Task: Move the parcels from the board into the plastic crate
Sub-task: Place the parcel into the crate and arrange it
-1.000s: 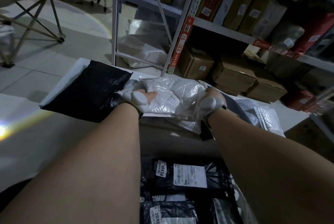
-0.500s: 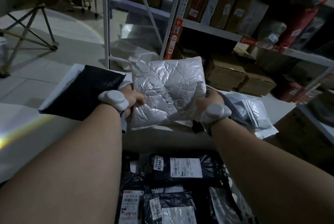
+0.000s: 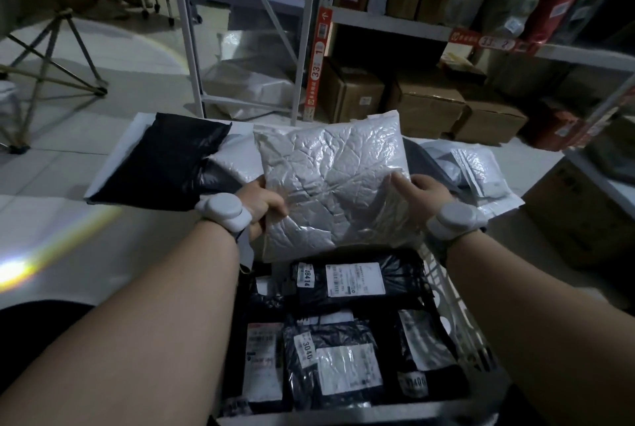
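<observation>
A crinkled silver-white parcel (image 3: 330,181) is held upright in the air between the board and the crate. My left hand (image 3: 263,206) pinches its lower left edge and my right hand (image 3: 421,193) grips its right side. Behind it, the white board (image 3: 123,147) carries a black bag parcel (image 3: 165,161) on the left and pale plastic parcels (image 3: 477,171) on the right. Below my hands, the plastic crate (image 3: 457,309) holds several black parcels with white labels (image 3: 354,279).
Metal shelving (image 3: 391,22) with cardboard boxes (image 3: 426,104) stands behind the board. A folding stand's legs (image 3: 58,54) are at the far left on the tiled floor. A brown box (image 3: 580,216) sits at the right beside the crate.
The silver-white parcel was lifted off the board, tipped upright, and has come nearer, over the crate's far end. The view has tilted down, showing more of the crate.
</observation>
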A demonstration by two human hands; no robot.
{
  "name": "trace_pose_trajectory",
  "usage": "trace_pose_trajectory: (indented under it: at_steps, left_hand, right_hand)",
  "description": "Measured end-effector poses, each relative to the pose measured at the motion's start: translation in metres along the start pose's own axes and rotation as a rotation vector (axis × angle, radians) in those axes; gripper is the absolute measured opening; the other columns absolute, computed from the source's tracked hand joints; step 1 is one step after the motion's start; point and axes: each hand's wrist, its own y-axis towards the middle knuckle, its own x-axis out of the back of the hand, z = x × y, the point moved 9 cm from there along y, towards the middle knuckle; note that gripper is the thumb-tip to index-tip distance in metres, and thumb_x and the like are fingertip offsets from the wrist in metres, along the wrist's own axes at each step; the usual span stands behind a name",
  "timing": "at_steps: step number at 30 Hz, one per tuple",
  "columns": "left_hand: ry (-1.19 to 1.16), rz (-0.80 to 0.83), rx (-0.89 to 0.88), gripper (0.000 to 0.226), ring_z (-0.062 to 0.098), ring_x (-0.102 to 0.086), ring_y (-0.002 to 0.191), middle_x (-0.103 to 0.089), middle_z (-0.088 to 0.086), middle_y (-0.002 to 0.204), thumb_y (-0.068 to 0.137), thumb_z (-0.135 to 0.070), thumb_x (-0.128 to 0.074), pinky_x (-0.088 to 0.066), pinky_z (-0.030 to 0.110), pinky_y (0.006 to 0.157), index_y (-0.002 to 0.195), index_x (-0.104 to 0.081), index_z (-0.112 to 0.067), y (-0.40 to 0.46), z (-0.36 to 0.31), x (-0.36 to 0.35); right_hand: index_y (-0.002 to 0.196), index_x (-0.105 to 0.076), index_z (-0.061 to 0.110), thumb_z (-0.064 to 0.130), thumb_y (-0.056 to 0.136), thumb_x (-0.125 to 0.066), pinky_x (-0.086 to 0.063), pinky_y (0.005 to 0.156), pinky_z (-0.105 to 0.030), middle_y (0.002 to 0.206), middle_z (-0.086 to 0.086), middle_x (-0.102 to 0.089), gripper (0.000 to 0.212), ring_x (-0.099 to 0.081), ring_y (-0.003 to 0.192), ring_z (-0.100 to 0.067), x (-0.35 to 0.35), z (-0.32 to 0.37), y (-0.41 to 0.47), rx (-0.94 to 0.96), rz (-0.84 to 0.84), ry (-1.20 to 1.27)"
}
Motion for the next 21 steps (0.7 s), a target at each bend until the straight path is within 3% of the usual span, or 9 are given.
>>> trace_pose_trajectory:
  at_steps: [3, 6, 7, 10, 13, 14, 17, 18, 21]
  left_hand:
    - [0.014, 0.007, 0.01, 0.061, 0.044, -0.06, 0.095, -0.061, 0.028, 0.104, 0.061, 0.028, -0.046, -0.056, 0.039, 0.074, 0.118, -0.054, 0.01, -0.007, 0.011, -0.008]
    - [0.045, 0.04, -0.002, 0.073, 0.047, -0.06, 0.101, -0.062, 0.032, 0.111, 0.044, 0.017, -0.052, -0.051, 0.054, 0.088, 0.116, -0.057, 0.006, -0.014, 0.014, -0.014]
    - [0.074, 0.055, 0.002, 0.072, 0.046, -0.061, 0.1, -0.063, 0.031, 0.109, 0.044, 0.017, -0.053, -0.052, 0.053, 0.087, 0.115, -0.057, 0.006, -0.015, 0.017, -0.017]
    - [0.2, 0.064, 0.012, 0.056, 0.041, -0.061, 0.084, -0.064, 0.023, 0.09, 0.054, 0.021, -0.054, -0.058, 0.035, 0.069, 0.108, -0.057, 0.008, -0.022, 0.021, -0.023]
    - [0.261, 0.06, 0.046, 0.065, 0.04, -0.062, 0.083, -0.064, 0.023, 0.091, 0.04, 0.009, -0.056, -0.054, 0.049, 0.077, 0.105, -0.06, 0.008, -0.028, 0.033, -0.028]
    - [0.283, 0.065, 0.069, 0.062, 0.038, -0.061, 0.08, -0.063, 0.021, 0.089, 0.042, 0.009, -0.057, -0.054, 0.046, 0.074, 0.104, -0.06, 0.006, -0.029, 0.04, -0.031]
    - [0.352, 0.091, 0.134, 0.026, 0.027, -0.054, 0.058, -0.062, 0.011, 0.064, 0.063, 0.008, -0.065, -0.049, 0.02, 0.046, 0.087, -0.06, 0.001, -0.038, 0.053, -0.038]
    - [0.311, 0.105, 0.157, 0.02, 0.025, -0.057, 0.057, -0.066, 0.007, 0.061, 0.067, 0.005, -0.069, -0.051, 0.02, 0.048, 0.085, -0.062, 0.001, -0.04, 0.061, -0.043]
    - [0.245, 0.073, 0.184, 0.021, 0.016, -0.07, 0.062, -0.074, 0.007, 0.079, 0.08, -0.009, -0.071, -0.057, 0.024, 0.062, 0.099, -0.067, -0.001, -0.041, 0.07, -0.043]
  right_hand:
    - [0.097, -0.065, 0.018, 0.055, 0.086, -0.057, -0.05, 0.064, -0.028, 0.074, 0.004, -0.064, 0.039, -0.062, 0.068, -0.014, 0.0, -0.025, -0.009, -0.021, -0.004, 0.068]
    - [0.1, -0.062, 0.016, 0.053, 0.086, -0.058, -0.046, 0.06, -0.026, 0.074, 0.003, -0.063, 0.039, -0.06, 0.065, -0.014, -0.003, -0.048, -0.02, -0.035, -0.007, 0.149]
    - [0.102, -0.062, 0.015, 0.05, 0.088, -0.057, -0.045, 0.06, -0.026, 0.076, 0.004, -0.063, 0.038, -0.059, 0.066, -0.012, -0.005, -0.057, -0.023, -0.048, 0.0, 0.19]
    - [0.104, -0.065, 0.016, 0.042, 0.09, -0.058, -0.051, 0.085, -0.033, 0.096, -0.003, -0.07, 0.03, -0.065, 0.086, -0.017, -0.023, -0.075, -0.031, -0.104, 0.12, 0.412]
    - [0.11, -0.065, 0.016, 0.062, 0.072, -0.068, -0.046, 0.101, -0.041, 0.1, -0.002, -0.072, 0.06, -0.065, 0.102, -0.024, -0.033, -0.09, -0.037, -0.175, 0.213, 0.539]
    - [0.11, -0.065, 0.015, 0.063, 0.068, -0.069, -0.047, 0.099, -0.039, 0.095, 0.001, -0.073, 0.064, -0.066, 0.1, -0.023, -0.034, -0.094, -0.038, -0.201, 0.228, 0.544]
    - [0.102, -0.067, 0.01, 0.045, 0.082, -0.066, -0.054, 0.077, -0.024, 0.074, 0.005, -0.075, 0.04, -0.072, 0.079, -0.013, -0.036, -0.106, -0.039, -0.241, 0.259, 0.603]
    - [0.103, -0.068, 0.008, 0.046, 0.079, -0.069, -0.055, 0.076, -0.026, 0.079, 0.0, -0.076, 0.045, -0.073, 0.08, -0.017, -0.037, -0.112, -0.041, -0.278, 0.272, 0.62]
    - [0.095, -0.074, 0.006, 0.054, 0.055, -0.085, -0.052, 0.091, -0.045, 0.095, -0.017, -0.074, 0.064, -0.07, 0.093, -0.035, -0.048, -0.128, -0.045, -0.421, 0.316, 0.664]
